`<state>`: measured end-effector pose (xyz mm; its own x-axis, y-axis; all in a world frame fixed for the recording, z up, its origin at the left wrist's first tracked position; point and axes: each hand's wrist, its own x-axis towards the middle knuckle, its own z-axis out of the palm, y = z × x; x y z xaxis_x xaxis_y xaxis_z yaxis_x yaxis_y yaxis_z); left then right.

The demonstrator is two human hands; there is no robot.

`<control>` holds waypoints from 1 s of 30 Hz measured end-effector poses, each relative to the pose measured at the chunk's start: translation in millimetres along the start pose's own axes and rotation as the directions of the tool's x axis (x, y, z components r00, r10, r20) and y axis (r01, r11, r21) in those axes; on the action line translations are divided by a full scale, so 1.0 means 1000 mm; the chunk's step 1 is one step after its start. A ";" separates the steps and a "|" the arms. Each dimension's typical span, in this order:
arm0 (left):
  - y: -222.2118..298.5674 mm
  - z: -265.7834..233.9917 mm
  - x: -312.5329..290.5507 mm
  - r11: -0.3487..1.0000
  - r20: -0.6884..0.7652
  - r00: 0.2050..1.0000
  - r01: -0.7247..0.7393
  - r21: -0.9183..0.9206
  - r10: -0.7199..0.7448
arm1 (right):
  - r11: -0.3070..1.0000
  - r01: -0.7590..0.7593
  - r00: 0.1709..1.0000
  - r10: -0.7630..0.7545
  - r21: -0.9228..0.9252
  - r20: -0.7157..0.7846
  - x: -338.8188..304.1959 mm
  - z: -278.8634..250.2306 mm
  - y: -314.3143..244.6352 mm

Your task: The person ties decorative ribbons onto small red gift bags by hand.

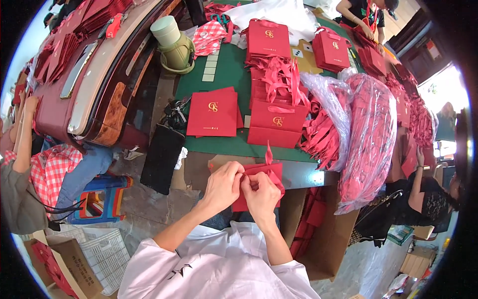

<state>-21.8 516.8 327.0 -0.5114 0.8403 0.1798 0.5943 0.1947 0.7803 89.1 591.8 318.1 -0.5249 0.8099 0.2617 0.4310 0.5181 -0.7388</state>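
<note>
A small red paper bag (239,204) lies at the table's near edge, in front of my body. Over it my left hand (225,185) and my right hand (262,193) meet, both closed in a pinch with fingertips nearly touching. They grip a thin red ribbon at the bag's upper part, though my fingers hide most of it. One pointed ribbon end (269,153) sticks up behind my right hand. Just beyond stands a stack of red bags (276,124) with loose ribbon handles heaped on top. Flat red bags (213,112) lie to its left.
Clear plastic sacks of red ribbons (367,134) crowd the right side of the green table (219,144). An open cardboard box (323,239) sits by my right forearm. A black pouch (162,159) and a green cup (172,42) are at left. Other people work on both sides.
</note>
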 end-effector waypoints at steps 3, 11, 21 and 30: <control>0.009 0.003 -0.004 1.000 -0.029 1.000 -0.004 -0.006 0.004 | 1.000 -0.025 1.000 0.025 0.002 0.010 -0.001 -0.001 -0.001; -0.003 0.000 0.001 0.991 -0.018 1.000 -0.021 -0.134 0.018 | 0.990 0.137 0.985 -0.139 0.024 0.102 0.003 -0.019 0.001; 0.002 0.004 -0.005 0.961 -0.034 0.960 -0.276 0.013 0.277 | 0.991 0.122 0.911 -0.131 0.048 0.392 0.045 -0.053 0.012; 0.003 0.004 -0.003 0.940 0.003 0.945 -0.326 0.098 0.328 | 0.891 -0.183 0.863 -0.057 0.415 0.502 0.050 -0.030 0.042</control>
<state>-16.2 517.3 326.1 -0.2863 0.8595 0.4234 0.7867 -0.0414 0.6160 103.2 662.7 318.8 -0.8460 0.5313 -0.0438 0.1752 0.1995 -0.9641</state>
